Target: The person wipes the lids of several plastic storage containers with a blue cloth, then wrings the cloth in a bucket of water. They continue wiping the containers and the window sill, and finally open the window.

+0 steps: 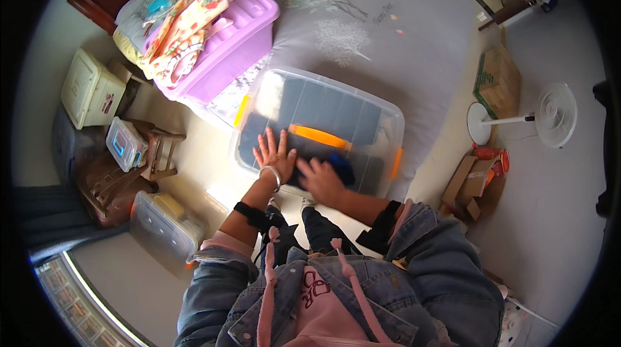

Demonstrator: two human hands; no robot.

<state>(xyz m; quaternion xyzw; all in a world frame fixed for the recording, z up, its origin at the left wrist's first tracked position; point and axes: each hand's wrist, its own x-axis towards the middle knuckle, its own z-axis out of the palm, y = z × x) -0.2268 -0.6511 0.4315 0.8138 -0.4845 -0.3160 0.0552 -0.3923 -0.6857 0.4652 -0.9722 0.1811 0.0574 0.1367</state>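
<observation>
A clear plastic storage box (335, 92) with orange handles lies before me at the edge of the bed, dark grey contents showing through its surface. My left hand (275, 156), with a silver bangle at the wrist, rests flat on it, fingers spread. Beside it, my right hand (320, 179) is blurred over the near part of the box; whether its fingers grip anything cannot be made out. Just right of those fingers is a dark blue patch (342, 167), blurred, perhaps cloth. An orange handle (320, 137) lies beyond both hands.
On the bed (427, 31), a purple lidded box (242, 51) carries patterned cloth (194, 31). Storage boxes (87, 89) and a wooden chair (162, 150) stand left. A white fan (509, 120), a closed carton (499, 82) and an open carton (468, 182) are at right.
</observation>
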